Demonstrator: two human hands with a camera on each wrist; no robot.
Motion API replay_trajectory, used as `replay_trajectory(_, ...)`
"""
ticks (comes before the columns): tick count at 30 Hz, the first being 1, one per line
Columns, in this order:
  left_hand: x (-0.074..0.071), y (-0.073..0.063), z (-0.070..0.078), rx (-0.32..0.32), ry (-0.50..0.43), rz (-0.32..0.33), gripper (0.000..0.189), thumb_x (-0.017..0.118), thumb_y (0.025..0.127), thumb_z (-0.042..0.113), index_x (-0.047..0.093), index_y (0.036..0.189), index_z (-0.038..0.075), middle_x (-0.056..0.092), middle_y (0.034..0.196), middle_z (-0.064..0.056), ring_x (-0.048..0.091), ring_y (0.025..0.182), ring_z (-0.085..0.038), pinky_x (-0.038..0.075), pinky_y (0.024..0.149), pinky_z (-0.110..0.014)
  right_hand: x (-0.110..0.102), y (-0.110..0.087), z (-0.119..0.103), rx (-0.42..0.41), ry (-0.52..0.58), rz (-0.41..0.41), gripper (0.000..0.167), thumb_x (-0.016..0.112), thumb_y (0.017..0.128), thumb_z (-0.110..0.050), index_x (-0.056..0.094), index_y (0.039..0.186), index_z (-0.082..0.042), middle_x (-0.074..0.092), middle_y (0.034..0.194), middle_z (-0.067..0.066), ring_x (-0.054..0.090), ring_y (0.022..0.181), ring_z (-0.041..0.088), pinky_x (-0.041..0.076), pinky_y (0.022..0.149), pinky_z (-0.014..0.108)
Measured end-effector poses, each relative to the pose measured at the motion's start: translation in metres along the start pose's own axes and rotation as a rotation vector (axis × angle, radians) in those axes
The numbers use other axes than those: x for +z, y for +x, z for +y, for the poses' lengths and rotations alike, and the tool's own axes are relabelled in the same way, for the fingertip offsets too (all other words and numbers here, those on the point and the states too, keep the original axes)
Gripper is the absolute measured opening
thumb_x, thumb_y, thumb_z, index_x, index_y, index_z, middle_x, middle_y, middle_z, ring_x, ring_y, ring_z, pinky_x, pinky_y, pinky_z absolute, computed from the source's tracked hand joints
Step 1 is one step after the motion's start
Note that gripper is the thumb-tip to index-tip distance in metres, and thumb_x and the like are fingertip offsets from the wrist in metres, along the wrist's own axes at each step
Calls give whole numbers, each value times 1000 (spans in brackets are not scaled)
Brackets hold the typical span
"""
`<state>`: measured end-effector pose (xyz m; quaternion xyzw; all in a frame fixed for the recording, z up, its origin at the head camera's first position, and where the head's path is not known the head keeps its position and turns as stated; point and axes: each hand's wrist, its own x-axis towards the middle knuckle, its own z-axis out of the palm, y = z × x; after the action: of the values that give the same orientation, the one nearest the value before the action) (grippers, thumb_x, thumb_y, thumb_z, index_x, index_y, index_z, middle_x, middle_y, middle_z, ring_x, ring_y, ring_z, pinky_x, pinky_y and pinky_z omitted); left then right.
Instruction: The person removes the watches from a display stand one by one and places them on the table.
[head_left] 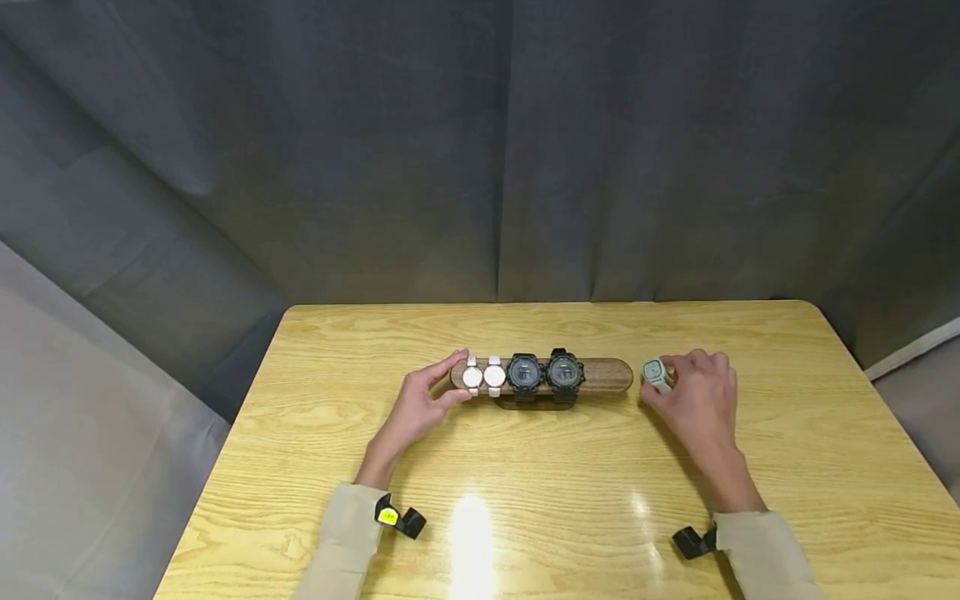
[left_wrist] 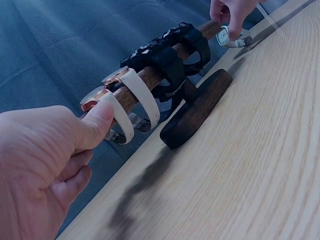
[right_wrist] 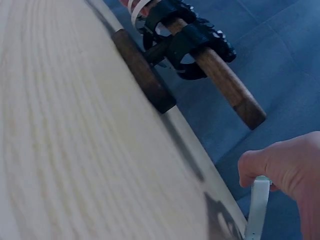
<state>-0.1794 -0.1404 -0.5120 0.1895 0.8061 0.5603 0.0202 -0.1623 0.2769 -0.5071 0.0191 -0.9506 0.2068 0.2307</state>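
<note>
A wooden watch stand (head_left: 609,375), a round-ended bar on a dark base (left_wrist: 202,107), stands on the table. Its bar carries two rose-gold watches with white straps (left_wrist: 141,95) at the left and two chunky black digital watches (head_left: 524,373) toward the middle. My left hand (head_left: 420,406) grips the bar's left end, thumb against the outermost white strap, index finger along the far side. Beyond the bar's bare right end, my right hand (head_left: 699,398) pinches a pale green watch (head_left: 655,372) with a squarish face. Its strap (right_wrist: 258,207) hangs down from the fingers in the right wrist view.
The wood-grain table (head_left: 360,350) runs up to a dark grey curtain (head_left: 420,167) behind it. Both sleeves bear small black wrist cameras (head_left: 693,542). Light reflects brightly off the table's front part.
</note>
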Motion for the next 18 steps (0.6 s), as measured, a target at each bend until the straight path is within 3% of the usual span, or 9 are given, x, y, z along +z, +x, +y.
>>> replay_trajectory(6,0,0,2,-16,-3,0,63,77,93,10,54,152,11,54,154,-1,46,146,-23,36,121,-42,8,-3,3,-27,-50,-11,44,80,71,-18,76,108,6,58,87,17,44,83,38,33,73,50)
replay_trajectory(12,0,-1,4,-26,-12,10,63,78,92,9,55,151,8,56,153,-3,47,146,-25,35,121,-47,15,-6,8,-82,-85,31,43,76,71,-16,77,109,6,53,81,14,40,78,37,30,68,47)
replay_trajectory(18,1,-3,24,-69,-36,20,62,75,92,-1,53,150,1,54,154,-14,45,147,-32,33,122,-51,18,-8,11,-120,-111,41,40,77,73,-12,77,108,6,57,83,19,42,80,39,32,67,49)
